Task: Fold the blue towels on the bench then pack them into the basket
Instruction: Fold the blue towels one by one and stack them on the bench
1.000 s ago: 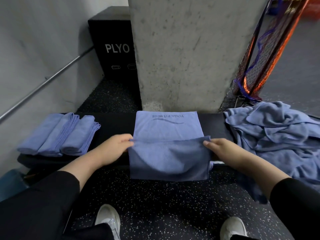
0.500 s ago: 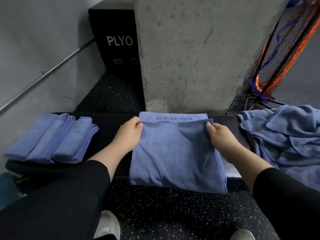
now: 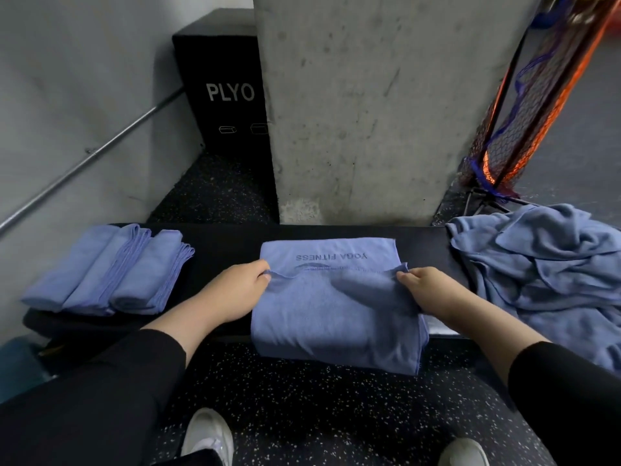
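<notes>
A concrete pillar (image 3: 386,105) rose at twelve o'clock behind the black desk (image 3: 228,245). Unfolded towels (image 3: 544,274) lay heaped at three, folded towels (image 3: 107,270) at nine. At center, the blue towel (image 3: 336,311) draped over the desk's near edge; left hand (image 3: 235,290) and right hand (image 3: 433,292) fingers pinched its folded-over edge.

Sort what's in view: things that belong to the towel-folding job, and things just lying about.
Job:
- towel being folded, its edge pinched by left hand and right hand
- folded towels
- unfolded towel heap
- bench

Lying about:
- PLYO box
- concrete pillar
- netted frame
- wall rail

No basket clearly in view.
</notes>
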Available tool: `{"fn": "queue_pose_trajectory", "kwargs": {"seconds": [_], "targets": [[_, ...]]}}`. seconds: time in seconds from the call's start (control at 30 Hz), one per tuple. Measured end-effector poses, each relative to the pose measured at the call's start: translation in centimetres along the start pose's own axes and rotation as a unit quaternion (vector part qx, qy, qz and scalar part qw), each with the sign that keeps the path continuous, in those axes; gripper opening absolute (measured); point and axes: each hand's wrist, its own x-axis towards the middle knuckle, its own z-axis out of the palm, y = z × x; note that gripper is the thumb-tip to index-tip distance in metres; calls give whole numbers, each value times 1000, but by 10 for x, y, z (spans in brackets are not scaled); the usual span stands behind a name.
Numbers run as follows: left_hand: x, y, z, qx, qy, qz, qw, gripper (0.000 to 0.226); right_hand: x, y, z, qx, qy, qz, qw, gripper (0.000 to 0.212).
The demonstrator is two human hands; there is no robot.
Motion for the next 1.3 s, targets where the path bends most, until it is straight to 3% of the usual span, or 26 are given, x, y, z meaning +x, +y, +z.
{"fn": "queue_pose_trajectory", "kwargs": {"seconds": [0.1, 0.17, 0.27, 0.33, 0.4, 0.47, 0.6, 1.1, 1.2, 1.3], "targets": [[-14, -4, -3, -37, 20, 6, 999, 26, -11, 4, -2, 22, 8, -30, 999, 45], [-17, -8, -9, -131, 46, 7, 990, 25, -12, 7, -3, 105, 39, -30, 993, 52], [-13, -6, -21, -358, 91, -9, 929, 20, -10, -4, -13, 218, 93, -33, 971, 42], [-2, 1, -27, -432, 130, -36, 892, 19, -3, -16, -21, 236, 120, -63, 962, 36], [13, 7, -28, -393, 169, -45, 903, 23, 10, -27, -23, 220, 141, -79, 962, 35], [29, 9, -23, -263, 177, -57, 947, 23, 30, -30, -16, 179, 151, -81, 969, 33], [50, -4, -7, -71, 112, -57, 990, 24, 62, -17, 0, 13, 126, -75, 989, 33], [91, -13, 12, 94, 172, -40, 980, 14, 109, -9, 7, -194, 182, -88, 960, 21], [96, -18, 18, 173, 149, 7, 974, 40, 106, -7, 6, -237, 179, -126, 947, 38], [99, -18, 18, 193, 125, 43, 972, 48, 110, -7, 3, -229, 120, -177, 950, 46]]}}
